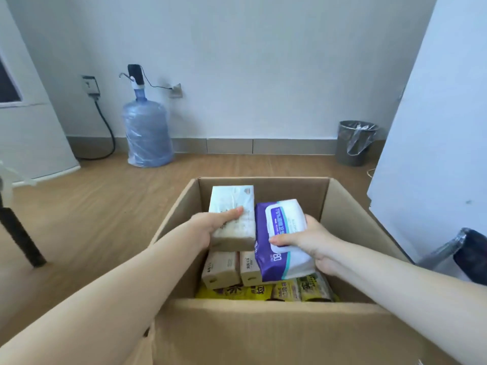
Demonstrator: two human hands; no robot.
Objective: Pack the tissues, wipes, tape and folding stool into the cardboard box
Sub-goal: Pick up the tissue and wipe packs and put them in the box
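Head view: pale walls and a wood-look floor (pixel 105 206) frame an open brown cardboard box (pixel 263 325), over which the left hand (pixel 208 227) grips a white-and-beige tissue pack (pixel 233 206) and the right hand (pixel 313 241) grips a purple-and-white wipes pack (pixel 279 233), side by side.

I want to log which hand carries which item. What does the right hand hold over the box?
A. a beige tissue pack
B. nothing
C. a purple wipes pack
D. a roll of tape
C: the right hand grips the purple wipes pack above the box, while the left hand holds a tissue pack.
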